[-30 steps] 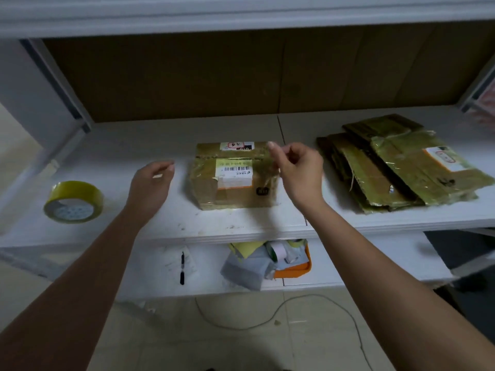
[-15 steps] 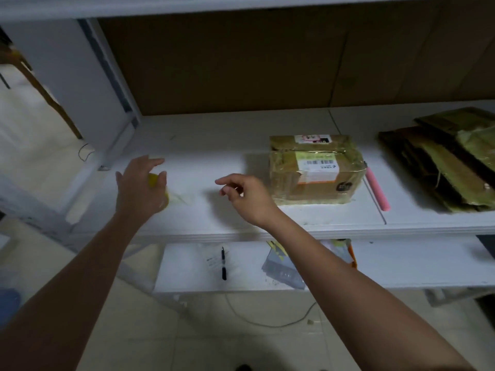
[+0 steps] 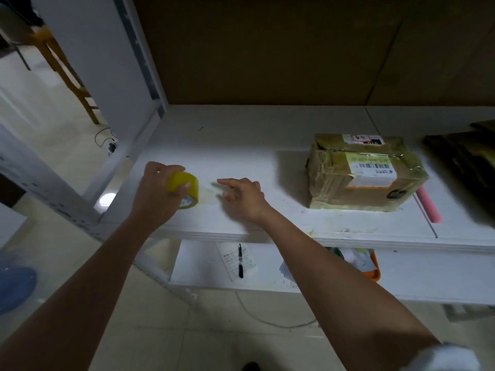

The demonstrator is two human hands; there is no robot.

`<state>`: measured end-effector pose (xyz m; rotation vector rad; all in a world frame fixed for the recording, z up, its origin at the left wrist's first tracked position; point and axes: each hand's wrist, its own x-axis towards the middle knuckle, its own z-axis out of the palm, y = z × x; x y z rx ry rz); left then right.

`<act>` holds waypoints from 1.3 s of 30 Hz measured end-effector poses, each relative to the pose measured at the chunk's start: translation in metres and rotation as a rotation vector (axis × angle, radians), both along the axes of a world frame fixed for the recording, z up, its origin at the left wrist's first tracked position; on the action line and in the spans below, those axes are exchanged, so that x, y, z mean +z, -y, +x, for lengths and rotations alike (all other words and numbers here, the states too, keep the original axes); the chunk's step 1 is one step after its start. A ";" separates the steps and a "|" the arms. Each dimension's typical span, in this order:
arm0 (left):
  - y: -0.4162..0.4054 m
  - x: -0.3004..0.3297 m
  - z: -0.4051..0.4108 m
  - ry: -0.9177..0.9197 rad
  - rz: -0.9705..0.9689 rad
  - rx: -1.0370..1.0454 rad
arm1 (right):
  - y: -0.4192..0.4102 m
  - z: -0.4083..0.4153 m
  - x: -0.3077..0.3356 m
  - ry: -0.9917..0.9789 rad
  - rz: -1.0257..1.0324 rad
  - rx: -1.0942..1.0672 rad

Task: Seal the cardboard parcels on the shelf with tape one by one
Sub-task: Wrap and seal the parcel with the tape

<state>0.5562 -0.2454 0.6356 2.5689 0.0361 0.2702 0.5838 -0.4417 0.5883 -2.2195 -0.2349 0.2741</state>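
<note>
Head view, shelf unit, upper tier.

Item: tape roll (image 3: 184, 189), yellow, lifted at the left end of the shelf (image 3: 267, 145), well apart from the parcel. The left hand (image 3: 155, 196) grips it, fingers curled over the rim and thumb on its face.

Item: pale translucent strip running from the roll toward the right hand (image 3: 242, 196); probably the pulled-out tape end, though it is faint. The right hand's fingers are loose and extended, forefinger toward the strip; whether it pinches the strip cannot be told.

Item: cardboard parcel (image 3: 367, 175), on the shelf right of centre, already much wrapped in glossy tape, two labels on top, its top flap looking torn or raised at the left.

Item: pink rod (image 3: 428, 204), just beside the parcel's right edge. Dark flattened cardboard (image 3: 468, 153), far right. Lower tier: pen (image 3: 240, 261) on a paper slip.

Risks, as judged: the free tape end may fold onto itself or stick to the shelf if it sags; a crooked pull would lay it askew across the flap seam; the light parcel may slide when pressed, with no hand steadying it.
</note>
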 end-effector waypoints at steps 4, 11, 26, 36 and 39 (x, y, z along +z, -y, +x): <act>-0.001 -0.002 -0.004 0.035 -0.007 -0.008 | -0.013 0.010 -0.001 -0.001 -0.194 0.050; -0.003 -0.002 -0.005 0.052 -0.037 -0.009 | -0.021 0.020 0.001 -0.034 -0.243 0.005; -0.015 0.008 -0.013 -0.064 -0.112 -0.185 | -0.002 0.011 0.012 -0.020 0.082 -0.009; 0.026 0.052 0.005 0.133 -0.370 -0.161 | 0.051 0.021 0.111 0.420 0.126 -0.023; 0.061 0.068 0.009 0.135 -0.354 -0.242 | 0.095 0.014 0.128 0.437 0.096 -0.109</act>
